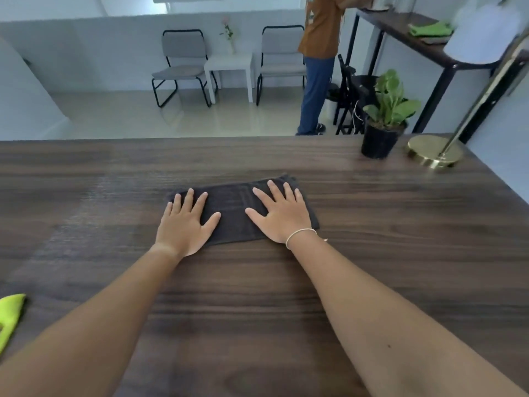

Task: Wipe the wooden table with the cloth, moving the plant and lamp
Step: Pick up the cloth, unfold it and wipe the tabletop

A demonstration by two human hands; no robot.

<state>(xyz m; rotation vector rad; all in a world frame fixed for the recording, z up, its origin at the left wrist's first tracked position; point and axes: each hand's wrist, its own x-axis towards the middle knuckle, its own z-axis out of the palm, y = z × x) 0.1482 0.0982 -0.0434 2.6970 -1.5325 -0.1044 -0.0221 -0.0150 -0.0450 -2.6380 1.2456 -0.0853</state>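
A folded dark grey cloth [233, 213] lies flat near the middle of the dark wooden table [286, 296]. My left hand [184, 222] presses palm-down on its left part, fingers spread. My right hand [282, 214] presses flat on its right part, a thin band at the wrist. At the table's far right corner stand a leafy plant in a black pot [382, 130] and, just right of it, a lamp with a round brass base [435, 151], a slanted brass stem and a white shade [483, 35].
A bright green object [10, 316] lies at the table's left edge. Beyond the far edge a person in an orange top [317, 61] stands by a tall dark shelf table [400, 27]. Two grey chairs and a small white side table [229, 67] line the back wall.
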